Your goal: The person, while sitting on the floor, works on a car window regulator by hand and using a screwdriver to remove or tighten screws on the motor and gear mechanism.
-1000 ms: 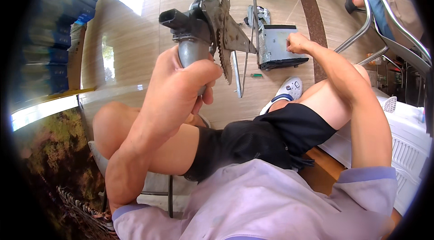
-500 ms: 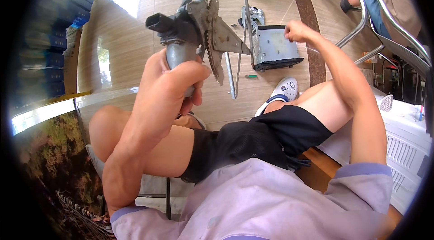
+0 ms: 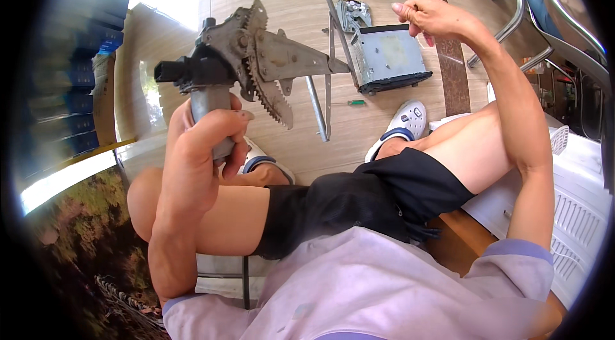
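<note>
Toothed grey motor in left grip [image 3: 202, 148]

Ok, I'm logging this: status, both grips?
Left grip closed around grey cylindrical motor with toothed metal plate. Right grip raised, nothing visibly held. Silver rectangular metal box ahead on floor.

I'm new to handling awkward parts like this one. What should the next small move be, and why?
Probably bring the right hand over to steady the metal arms: they stick out well beyond the grey cylindrical housing, which only the left hand grips, and nothing shows in the right hand.
</note>
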The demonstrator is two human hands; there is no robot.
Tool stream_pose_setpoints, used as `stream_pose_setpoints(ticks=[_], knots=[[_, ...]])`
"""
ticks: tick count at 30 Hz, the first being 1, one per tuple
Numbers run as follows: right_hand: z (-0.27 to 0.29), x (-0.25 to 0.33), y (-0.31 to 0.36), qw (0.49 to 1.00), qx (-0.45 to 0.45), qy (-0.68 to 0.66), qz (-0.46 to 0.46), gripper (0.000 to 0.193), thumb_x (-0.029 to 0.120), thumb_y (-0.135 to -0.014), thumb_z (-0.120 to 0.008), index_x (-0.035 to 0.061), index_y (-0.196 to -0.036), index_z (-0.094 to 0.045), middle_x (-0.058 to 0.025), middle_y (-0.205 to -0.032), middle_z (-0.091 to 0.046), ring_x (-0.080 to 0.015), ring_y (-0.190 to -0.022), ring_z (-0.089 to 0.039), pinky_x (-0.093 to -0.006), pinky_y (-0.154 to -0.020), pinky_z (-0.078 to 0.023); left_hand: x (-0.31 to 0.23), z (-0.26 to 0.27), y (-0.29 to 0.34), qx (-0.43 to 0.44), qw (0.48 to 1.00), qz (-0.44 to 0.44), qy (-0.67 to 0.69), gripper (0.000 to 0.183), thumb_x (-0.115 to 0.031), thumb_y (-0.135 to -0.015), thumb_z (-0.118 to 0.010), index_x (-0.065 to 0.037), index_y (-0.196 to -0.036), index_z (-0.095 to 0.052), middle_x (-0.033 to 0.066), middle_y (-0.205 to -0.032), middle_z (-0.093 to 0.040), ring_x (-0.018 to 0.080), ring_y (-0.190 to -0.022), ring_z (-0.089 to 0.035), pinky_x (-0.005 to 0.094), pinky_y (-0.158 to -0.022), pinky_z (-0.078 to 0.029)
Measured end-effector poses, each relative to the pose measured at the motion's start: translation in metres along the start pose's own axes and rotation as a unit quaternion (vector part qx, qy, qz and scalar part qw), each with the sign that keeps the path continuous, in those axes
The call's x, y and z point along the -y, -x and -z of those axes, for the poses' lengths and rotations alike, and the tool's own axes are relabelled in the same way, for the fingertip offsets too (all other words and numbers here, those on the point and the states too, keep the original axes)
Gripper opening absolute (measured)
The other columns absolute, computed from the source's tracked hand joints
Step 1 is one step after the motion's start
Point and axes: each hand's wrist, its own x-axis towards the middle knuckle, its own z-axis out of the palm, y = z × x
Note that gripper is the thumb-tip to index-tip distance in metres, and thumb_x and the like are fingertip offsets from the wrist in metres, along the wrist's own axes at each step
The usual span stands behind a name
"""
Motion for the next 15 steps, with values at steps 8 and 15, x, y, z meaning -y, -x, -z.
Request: stream_pose_setpoints(ticks=[8,15], knots=[[0.055,0.034,0.020,0.965,-0.190,-0.173,0.043,0.037,0.036,-0.097,-0.056,-0.0005,-0.100,-0.063,-0.0099,-0.073,-0.066,-0.0154,-0.067,-0.065,-0.0292,-0.060,-0.054,0.004,0.002,0.001,-0.047,0.999,0.005,-0.006,0.021,-0.016,-0.079,-0.065,-0.001,-0.091,-0.056,0.0025,-0.065,-0.052,0.0113,-0.041,-0.046,0.0243,-0.036,-0.029],[0.022,-0.015,0.048,0.928,-0.082,-0.362,0.026,0.053,0.052,-0.101,-0.046,0.0022,-0.088,-0.059,-0.0081,-0.060,-0.061,-0.0185,-0.055,-0.065,-0.0325,-0.054,-0.057,0.001,0.001,-0.010,-0.018,1.000,-0.001,-0.005,0.020,-0.015,-0.079,-0.063,-0.001,-0.092,-0.056,0.0023,-0.064,-0.051,0.0110,-0.042,-0.046,0.0240,-0.036,-0.029]])
